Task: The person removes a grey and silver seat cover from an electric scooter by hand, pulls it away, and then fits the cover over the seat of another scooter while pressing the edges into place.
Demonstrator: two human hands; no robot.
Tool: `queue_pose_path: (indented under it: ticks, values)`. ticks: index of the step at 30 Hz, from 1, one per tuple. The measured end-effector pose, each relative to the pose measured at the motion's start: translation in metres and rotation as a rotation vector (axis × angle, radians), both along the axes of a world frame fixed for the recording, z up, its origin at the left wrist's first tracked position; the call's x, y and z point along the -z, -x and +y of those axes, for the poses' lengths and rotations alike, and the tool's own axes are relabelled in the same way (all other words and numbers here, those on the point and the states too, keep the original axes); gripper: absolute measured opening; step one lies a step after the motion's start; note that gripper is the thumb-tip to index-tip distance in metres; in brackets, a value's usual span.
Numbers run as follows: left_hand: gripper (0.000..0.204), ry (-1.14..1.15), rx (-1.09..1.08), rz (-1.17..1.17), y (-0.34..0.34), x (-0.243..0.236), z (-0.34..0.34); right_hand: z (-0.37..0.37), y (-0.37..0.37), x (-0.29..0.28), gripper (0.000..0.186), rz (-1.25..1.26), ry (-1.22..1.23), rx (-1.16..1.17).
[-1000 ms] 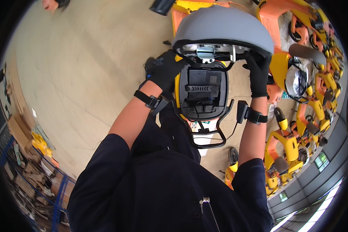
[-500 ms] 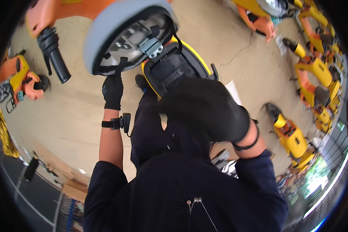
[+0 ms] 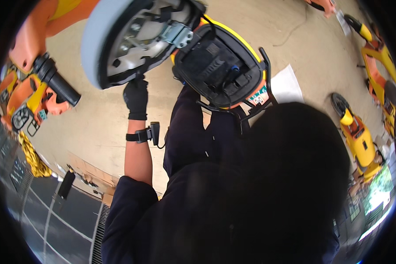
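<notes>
The scooter seat [image 3: 93,50], grey outside with a metal hinge on its underside, stands tipped up at the upper left. My left hand [image 3: 136,97], in a black glove, is closed on its lower edge. Beside the seat lies the open under-seat compartment [image 3: 207,72], a black tub with a yellow rim, holding a dark block and a blue-tipped connector. My right hand [image 3: 301,149], also gloved, is a huge dark shape close to the camera. Its fingers cannot be made out, and it hides much of my chest and right arm.
An orange body panel with a black handlebar grip [image 3: 64,88] is at the upper left. Black rack bars [image 3: 268,75] border the compartment, near a white sheet [image 3: 288,86] on the floor. Other yellow scooters [image 3: 361,145] stand at right, orange-yellow ones [image 3: 33,101] at left.
My right hand has moved from over the compartment toward the camera and to the right, uncovering the compartment's inside. My left hand stays on the seat edge. The whole view has shifted.
</notes>
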State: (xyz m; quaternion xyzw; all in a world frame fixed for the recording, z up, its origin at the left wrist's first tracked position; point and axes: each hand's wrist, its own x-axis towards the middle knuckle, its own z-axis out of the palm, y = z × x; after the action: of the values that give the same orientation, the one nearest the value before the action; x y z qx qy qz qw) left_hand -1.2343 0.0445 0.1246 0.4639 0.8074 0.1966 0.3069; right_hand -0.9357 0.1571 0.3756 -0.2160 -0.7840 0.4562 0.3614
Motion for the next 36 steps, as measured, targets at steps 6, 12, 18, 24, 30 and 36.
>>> queue_pose_path:
  ticks: [6, 12, 18, 24, 30, 36]
  values:
    - [0.020, -0.123, 0.167, 0.175, 0.018, -0.017, -0.021, -0.004, 0.063, 0.180, 0.018, -0.294, 1.165, 0.089]
    - [0.018, -0.036, 0.355, 0.229, 0.040, -0.039, -0.019, -0.042, 0.167, 0.292, 0.045, 0.048, 2.152, 0.379]
    - [0.026, 0.160, 0.312, 0.212, 0.014, -0.093, 0.016, -0.056, 0.202, 0.325, 0.038, 0.311, 2.047, 0.508]
    - [0.024, -0.325, -0.075, -0.006, -0.024, -0.187, 0.050, -0.062, 0.203, 0.332, 0.024, 0.359, 1.949, 0.712]
    - [0.039, -0.471, 0.012, 0.221, 0.001, -0.163, 0.081, -0.074, 0.197, 0.333, 0.036, 0.333, 1.863, 0.639]
    - [0.038, -0.459, 0.018, 0.389, -0.005, -0.163, 0.077, -0.072, 0.206, 0.315, 0.039, 0.384, 2.005, 0.729]
